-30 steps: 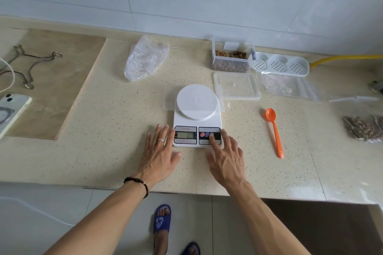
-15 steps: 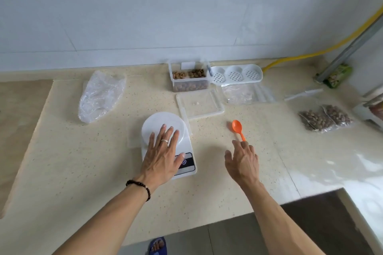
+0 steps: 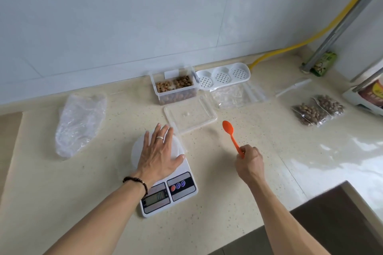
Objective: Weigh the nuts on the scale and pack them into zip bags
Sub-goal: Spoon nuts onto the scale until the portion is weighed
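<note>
My right hand (image 3: 249, 161) curls around the orange spoon (image 3: 232, 136) handle, bowl pointing far. My left hand (image 3: 159, 154) lies flat, fingers straight, on the scale (image 3: 165, 174) platform. The nut container (image 3: 175, 86) sits farther back on the table (image 3: 93, 182).

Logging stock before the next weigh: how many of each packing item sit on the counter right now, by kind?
Scale: 1
Orange spoon: 1
Open nut container: 1
Clear lid: 1
Filled nut bags: 2
Total: 6
</note>
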Available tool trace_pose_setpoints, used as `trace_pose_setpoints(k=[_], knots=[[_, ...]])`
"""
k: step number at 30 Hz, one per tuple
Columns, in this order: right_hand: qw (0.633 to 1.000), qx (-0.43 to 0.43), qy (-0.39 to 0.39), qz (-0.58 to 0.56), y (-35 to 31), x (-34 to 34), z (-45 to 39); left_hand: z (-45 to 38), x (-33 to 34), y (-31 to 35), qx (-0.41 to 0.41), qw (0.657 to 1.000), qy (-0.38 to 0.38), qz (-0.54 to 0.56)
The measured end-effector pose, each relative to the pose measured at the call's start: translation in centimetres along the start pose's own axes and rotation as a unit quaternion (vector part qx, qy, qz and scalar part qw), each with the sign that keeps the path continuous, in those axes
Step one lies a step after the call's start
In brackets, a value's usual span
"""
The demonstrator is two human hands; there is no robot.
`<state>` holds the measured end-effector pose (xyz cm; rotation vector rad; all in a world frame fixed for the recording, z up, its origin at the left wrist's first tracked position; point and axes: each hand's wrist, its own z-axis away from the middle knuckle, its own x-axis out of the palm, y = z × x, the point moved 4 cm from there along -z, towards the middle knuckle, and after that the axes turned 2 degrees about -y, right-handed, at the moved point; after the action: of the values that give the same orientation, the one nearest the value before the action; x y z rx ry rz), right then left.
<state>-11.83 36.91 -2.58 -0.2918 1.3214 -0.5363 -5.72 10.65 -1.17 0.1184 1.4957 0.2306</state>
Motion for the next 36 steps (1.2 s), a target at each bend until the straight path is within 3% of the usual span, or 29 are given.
trace_pose_setpoints(k=[3,6,12,17,22,27,33,36], knots=[[0.996,-0.021,-0.019,-0.079,-2.7,0.4,-0.3,-1.4,-0.6,-0.6,-0.026,0.999,-0.028,-0.003],[0.976,0.001,-0.088,-0.200,-5.3,1.5,-1.0,-2.7,-0.5,-0.6,-0.042,0.996,-0.075,-0.011],[0.936,-0.012,-0.196,-0.292,-9.5,4.2,-2.7,-4.4,-0.1,-0.2,-0.052,0.991,-0.122,-0.020],[0.914,0.006,-0.238,-0.329,-11.4,4.9,-4.3,-5.5,-1.7,0.9,-0.061,0.993,-0.086,0.056],[0.869,-0.027,-0.337,-0.362,-13.9,3.5,-5.5,-6.4,-5.2,1.6,-0.065,0.988,-0.011,0.137],[0.885,-0.050,-0.314,-0.339,-16.5,2.2,-6.6,-6.7,-7.8,1.3,-0.073,0.983,0.050,0.159],[0.889,-0.084,-0.302,-0.333,-19.6,1.9,-5.9,-7.1,-9.3,0.0,-0.110,0.987,0.016,0.116],[0.897,-0.086,-0.278,-0.333,-21.1,2.2,-5.8,-7.7,-9.6,-1.4,-0.108,0.982,0.047,0.145]])
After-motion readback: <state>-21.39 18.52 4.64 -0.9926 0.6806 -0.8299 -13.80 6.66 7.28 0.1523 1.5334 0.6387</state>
